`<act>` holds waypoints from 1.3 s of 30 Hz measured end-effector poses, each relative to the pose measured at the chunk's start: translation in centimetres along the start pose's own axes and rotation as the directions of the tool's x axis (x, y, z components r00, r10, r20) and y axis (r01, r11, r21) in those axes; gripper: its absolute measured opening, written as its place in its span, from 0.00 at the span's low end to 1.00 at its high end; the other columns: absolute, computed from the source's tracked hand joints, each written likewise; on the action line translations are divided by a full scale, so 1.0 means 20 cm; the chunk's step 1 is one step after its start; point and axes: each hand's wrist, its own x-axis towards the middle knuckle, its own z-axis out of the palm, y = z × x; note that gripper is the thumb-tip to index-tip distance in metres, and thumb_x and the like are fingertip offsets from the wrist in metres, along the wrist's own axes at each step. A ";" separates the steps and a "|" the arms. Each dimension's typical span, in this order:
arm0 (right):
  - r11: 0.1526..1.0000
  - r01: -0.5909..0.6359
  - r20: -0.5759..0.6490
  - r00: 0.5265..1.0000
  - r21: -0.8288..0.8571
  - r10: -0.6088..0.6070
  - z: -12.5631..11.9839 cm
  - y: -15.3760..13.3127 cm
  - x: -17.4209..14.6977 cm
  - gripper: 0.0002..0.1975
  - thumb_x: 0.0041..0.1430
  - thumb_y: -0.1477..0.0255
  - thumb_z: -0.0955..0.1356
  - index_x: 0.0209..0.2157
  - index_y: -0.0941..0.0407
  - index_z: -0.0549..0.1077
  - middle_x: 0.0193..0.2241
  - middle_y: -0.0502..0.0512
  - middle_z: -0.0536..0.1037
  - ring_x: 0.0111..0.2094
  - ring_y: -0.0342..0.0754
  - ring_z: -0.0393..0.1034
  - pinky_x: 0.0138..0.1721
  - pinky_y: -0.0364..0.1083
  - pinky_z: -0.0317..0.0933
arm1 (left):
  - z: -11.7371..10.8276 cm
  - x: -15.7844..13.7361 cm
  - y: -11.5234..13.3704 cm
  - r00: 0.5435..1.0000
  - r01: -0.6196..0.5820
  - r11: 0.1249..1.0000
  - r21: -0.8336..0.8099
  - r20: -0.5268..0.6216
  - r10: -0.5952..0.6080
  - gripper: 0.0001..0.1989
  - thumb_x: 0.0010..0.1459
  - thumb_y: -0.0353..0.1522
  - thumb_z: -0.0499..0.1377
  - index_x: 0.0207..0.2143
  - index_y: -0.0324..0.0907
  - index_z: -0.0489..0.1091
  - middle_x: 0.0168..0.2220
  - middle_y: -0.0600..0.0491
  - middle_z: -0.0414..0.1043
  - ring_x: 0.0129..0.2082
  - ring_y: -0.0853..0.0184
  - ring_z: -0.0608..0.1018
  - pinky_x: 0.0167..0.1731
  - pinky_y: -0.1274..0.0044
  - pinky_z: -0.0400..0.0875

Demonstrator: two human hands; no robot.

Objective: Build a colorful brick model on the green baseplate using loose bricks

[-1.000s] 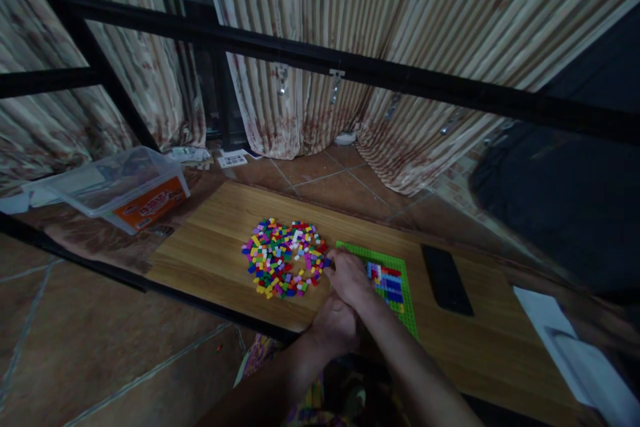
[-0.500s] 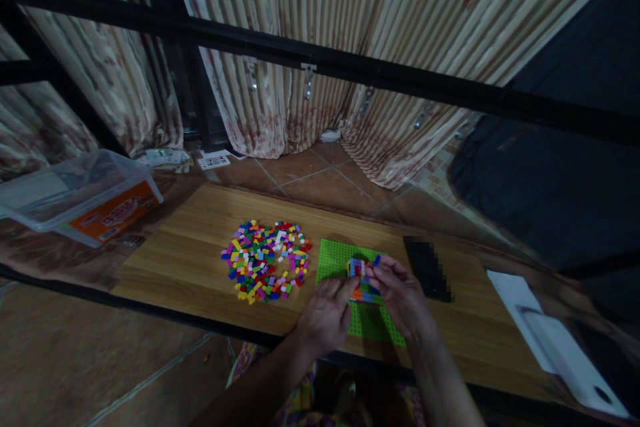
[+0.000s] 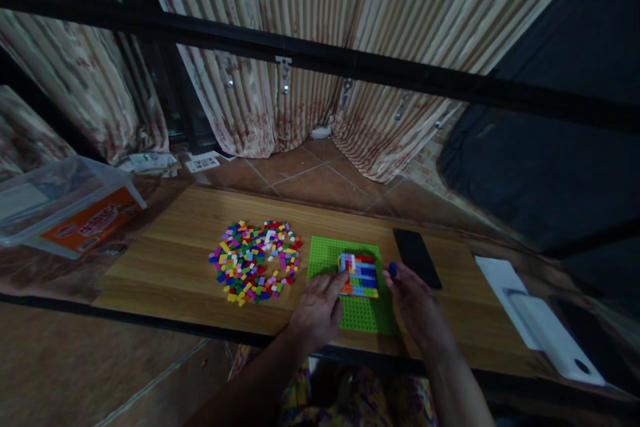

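A bright green studded baseplate (image 3: 365,321) lies on the wooden table and carries a low block of toy bricks (image 3: 367,273) in rows of blue, red, orange and yellow. At the block's left side is my left hand (image 3: 317,310), its fingers stretched out and the index fingertip touching the bricks. My right hand (image 3: 415,300), just off the plate's right side, pinches a dark blue toy brick (image 3: 393,269) between thumb and fingers. That brick is apart from the block. The underside of my left hand is hidden.
Left of the plate spreads a pile of loose coloured bricks (image 3: 255,260) on the table (image 3: 165,260). A flat black slab (image 3: 417,257) lies right of the plate. Farther right is a white object (image 3: 555,340). A clear plastic bin (image 3: 75,207) stands at the far left.
My right hand has drawn back to the right from the block with the blue brick, uncovering more of the rows. My left hand stays at the block's left side. The camera view has shifted slightly.
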 end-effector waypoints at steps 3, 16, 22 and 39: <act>0.999 0.011 -0.051 0.999 -0.045 -0.013 -0.01 0.03 0.01 0.16 0.42 0.68 0.78 0.35 0.55 0.78 0.32 0.51 0.81 0.31 0.44 0.76 0.34 0.42 0.73 | 0.00 0.00 0.00 1.000 0.001 1.000 0.006 -0.006 -0.001 0.31 0.58 0.27 0.52 0.64 0.47 0.51 0.53 0.48 0.66 0.52 0.59 0.68 0.55 0.63 0.64; 0.985 0.038 -0.159 0.985 -0.168 -0.065 -0.03 0.13 0.01 0.18 0.37 0.66 0.78 0.33 0.56 0.78 0.27 0.48 0.79 0.25 0.39 0.72 0.27 0.37 0.67 | -0.01 0.00 0.01 1.000 0.012 1.000 -0.006 0.023 -0.012 0.30 0.58 0.28 0.53 0.63 0.45 0.53 0.53 0.48 0.66 0.52 0.60 0.68 0.55 0.64 0.64; 0.855 0.117 -0.197 0.949 -0.506 -0.246 -0.05 0.18 0.01 0.23 0.44 0.58 0.73 0.39 0.60 0.77 0.31 0.56 0.80 0.26 0.46 0.72 0.28 0.44 0.66 | 0.00 0.00 0.01 1.000 0.018 1.000 -0.009 0.023 -0.017 0.30 0.58 0.28 0.53 0.63 0.46 0.52 0.53 0.48 0.65 0.52 0.59 0.67 0.55 0.63 0.63; 0.656 0.175 -0.126 0.914 -0.734 -0.385 -0.08 0.21 -0.02 0.28 0.51 0.53 0.67 0.44 0.62 0.76 0.36 0.64 0.80 0.33 0.54 0.74 0.34 0.48 0.65 | -0.02 -0.01 0.03 1.000 0.013 1.000 -0.010 0.001 -0.013 0.29 0.57 0.28 0.54 0.62 0.43 0.55 0.53 0.48 0.67 0.52 0.60 0.69 0.56 0.65 0.64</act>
